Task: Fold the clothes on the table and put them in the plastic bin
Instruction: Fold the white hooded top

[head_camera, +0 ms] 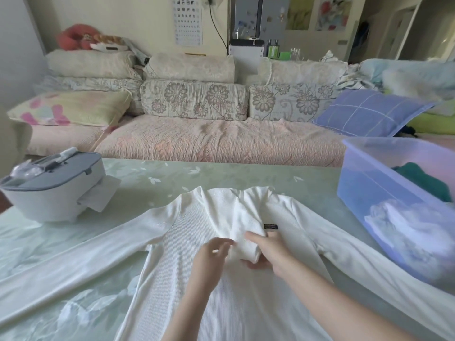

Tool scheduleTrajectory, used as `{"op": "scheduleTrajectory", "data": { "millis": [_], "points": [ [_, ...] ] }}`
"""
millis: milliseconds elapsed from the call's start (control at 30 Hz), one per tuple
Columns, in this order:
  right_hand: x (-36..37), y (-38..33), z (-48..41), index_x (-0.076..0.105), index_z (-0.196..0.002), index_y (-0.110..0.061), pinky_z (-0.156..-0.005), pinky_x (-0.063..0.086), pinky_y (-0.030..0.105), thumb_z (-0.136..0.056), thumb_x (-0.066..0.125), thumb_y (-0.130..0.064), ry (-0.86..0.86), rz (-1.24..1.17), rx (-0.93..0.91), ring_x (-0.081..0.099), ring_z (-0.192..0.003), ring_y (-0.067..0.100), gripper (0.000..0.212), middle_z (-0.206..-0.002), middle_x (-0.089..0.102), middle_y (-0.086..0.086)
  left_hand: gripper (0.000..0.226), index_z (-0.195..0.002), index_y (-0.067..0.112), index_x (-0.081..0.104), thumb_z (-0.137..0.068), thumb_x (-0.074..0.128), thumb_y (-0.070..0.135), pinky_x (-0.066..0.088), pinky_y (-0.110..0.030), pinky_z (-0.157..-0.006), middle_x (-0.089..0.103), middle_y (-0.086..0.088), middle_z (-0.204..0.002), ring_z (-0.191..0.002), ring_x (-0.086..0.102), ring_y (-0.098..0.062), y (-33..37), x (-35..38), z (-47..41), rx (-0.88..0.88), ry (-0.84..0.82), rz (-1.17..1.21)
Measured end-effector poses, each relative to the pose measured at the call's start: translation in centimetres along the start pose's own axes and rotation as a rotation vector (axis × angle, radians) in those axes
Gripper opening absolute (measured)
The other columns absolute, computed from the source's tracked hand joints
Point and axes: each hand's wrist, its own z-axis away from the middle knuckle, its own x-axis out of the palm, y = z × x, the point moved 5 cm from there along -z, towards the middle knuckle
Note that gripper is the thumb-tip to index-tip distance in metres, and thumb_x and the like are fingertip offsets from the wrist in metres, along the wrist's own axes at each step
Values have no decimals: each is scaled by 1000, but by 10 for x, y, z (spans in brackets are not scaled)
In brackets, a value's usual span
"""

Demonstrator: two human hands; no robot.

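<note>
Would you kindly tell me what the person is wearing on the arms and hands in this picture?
Nothing is worn that shows. The left hand and right hand have no gloves, rings or watch; the left forearm and right forearm are uncovered down to the picture's lower edge, no sleeve or bracelet. The left hand is slightly blurred.

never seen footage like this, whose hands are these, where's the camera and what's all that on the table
There is no machine: these are a person's two bare hands, filmed by one camera worn on the head, looking forward and down. A white long-sleeved top lies spread on the table. The right hand grips a bunched fold of it by the black label; the left hand is beside that fold, too blurred to tell if it holds. At right stands the plastic bin with clothes inside; at left, a grey-lidded box.
</note>
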Motion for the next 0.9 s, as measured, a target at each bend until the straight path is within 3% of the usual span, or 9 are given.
{"op": "scheduleTrajectory", "data": {
  "millis": [100,200,333,433,533,667,767,800,900],
  "points": [
    [-9,3,-1,58,-89,6,-64,58,52,-88,64,-27,-76,-110,44,59,-57,31,33,-58,56,15,3,-95,18,58,-94,55,17,56,-27,-65,59,-5,-105,-89,65,-22,1,-3,-9,-101,100,183],
    [-8,0,3,64,-88,-1,-64,57,47,-93,45,-24,-198,-231,72,64,-69,33,31,-77,65,17,20,-110,11,50,-93,57,19,58,-33,-64,61,-10,-100,-86,67,-28,-1,3,-16,-194,86,296],
    [-3,1,5,69,-95,-3,-75,56,46,-93,54,-11,-282,-136,0,67,-78,29,17,-85,70,15,31,-112,11,49,-87,65,19,59,-40,-68,63,-12,-99,-91,66,-29,-4,7,-26,-230,102,323],
    [-6,6,2,66,-104,3,-61,58,38,-88,62,-8,-236,-138,-19,68,-75,27,20,-89,70,17,19,-97,7,59,-83,70,15,59,-38,-68,67,-17,-92,-80,67,-26,-3,7,-24,-189,99,249],
    [-22,7,0,62,-101,9,-52,55,31,-81,65,3,-101,-105,-113,68,-65,23,21,-81,68,17,13,-87,10,60,-81,71,10,56,-38,-69,64,-9,-81,-69,63,-19,-4,-3,-24,-122,178,153],
    [-47,11,7,47,-95,-6,-48,55,35,-81,66,7,11,-50,-280,64,-53,26,27,-64,61,10,21,-90,8,52,-82,60,-9,58,-26,-63,55,-9,-86,-77,60,-21,-10,-8,-26,-212,162,404],
    [-51,18,12,54,-97,-13,-43,49,32,-88,64,-8,-30,107,-323,66,-55,28,14,-64,63,7,31,-86,12,53,-83,43,-18,53,-18,-57,51,-4,-84,-70,55,-15,-11,-3,-26,-214,174,295],
    [-51,18,14,58,-95,-13,-42,45,30,-90,62,-16,-29,158,-330,67,-56,30,6,-68,66,7,34,-86,14,55,-83,40,-16,53,-21,-61,53,-4,-88,-72,56,-16,-10,-3,-25,-191,181,226],
    [-58,6,7,61,-93,-14,-37,40,24,-93,58,-28,83,235,-377,65,-48,24,14,-78,69,10,17,-94,18,56,-92,43,7,51,-36,-80,58,-3,-102,-91,58,-21,-4,-4,-27,-82,278,-27]
  ]
}}
